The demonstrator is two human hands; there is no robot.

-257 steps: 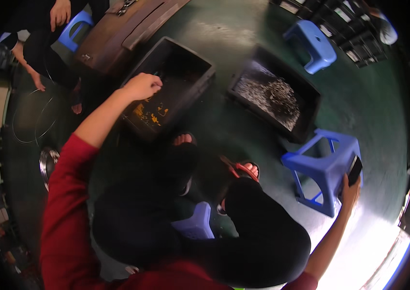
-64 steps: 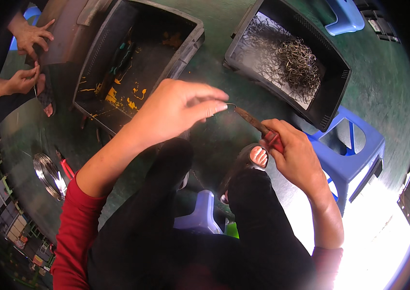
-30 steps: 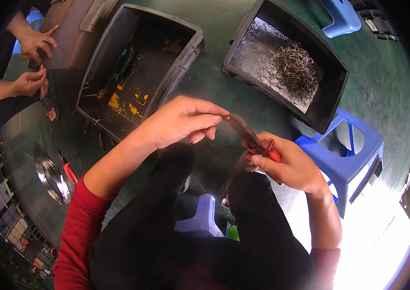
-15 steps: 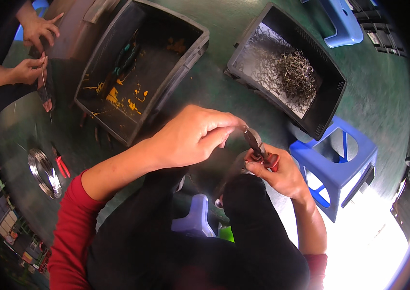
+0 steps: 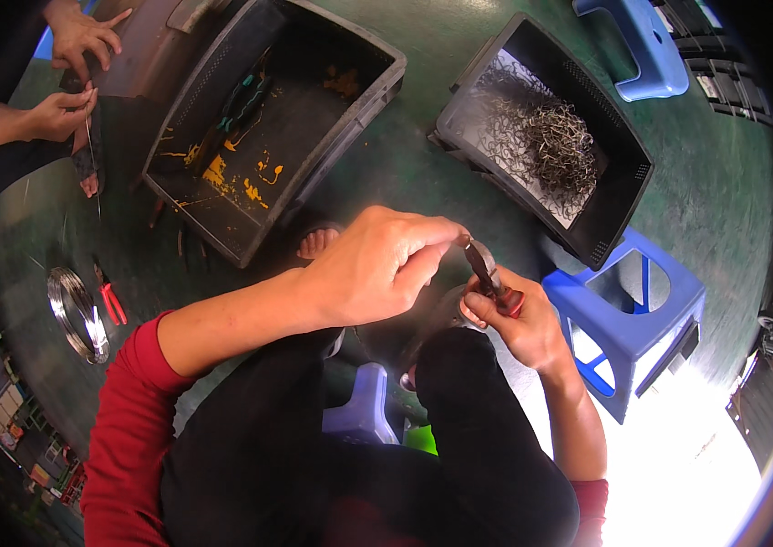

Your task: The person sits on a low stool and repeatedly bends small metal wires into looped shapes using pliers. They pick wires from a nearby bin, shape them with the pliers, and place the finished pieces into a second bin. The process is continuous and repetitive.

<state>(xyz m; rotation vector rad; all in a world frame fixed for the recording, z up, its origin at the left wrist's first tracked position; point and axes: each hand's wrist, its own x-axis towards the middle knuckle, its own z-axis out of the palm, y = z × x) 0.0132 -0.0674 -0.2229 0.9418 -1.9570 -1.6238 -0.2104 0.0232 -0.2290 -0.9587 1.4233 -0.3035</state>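
I have dark-metal, red-handled pliers [image 5: 493, 281] clamped in right fingers [image 5: 485, 308], left fingers [image 5: 432, 236] together at their tip, a blue plastic stool [image 5: 630, 330] nearby.

Metals, Plastics and Cloth, Logged from My Station

I list, by remote view:
- Held pliers [image 5: 494, 284]: dull, brownish metal; red grips [image 5: 510, 303] look plastic.
- Floor pliers [image 5: 111, 301], left: dark metal, smooth red grips.
- Wire coil [image 5: 96, 335], left: shiny silvery metal.
- Left bin [image 5: 309, 128]: matt black plastic, scuffed, marked with yellow-orange patches [image 5: 214, 171].
- Right bin [image 5: 601, 114]: black plastic.
- Curled wire pieces [image 5: 561, 150] inside it: bare metal, partly glinting.
- Near-right stool [image 5: 628, 321], far-right stool [image 5: 649, 50]: smooth blue plastic.
- Floor [image 5: 423, 118]: green, faintly glossy.
- Sleeve [image 5: 127, 447]: red cloth.
- Trousers [image 5: 241, 438]: matt black cloth.
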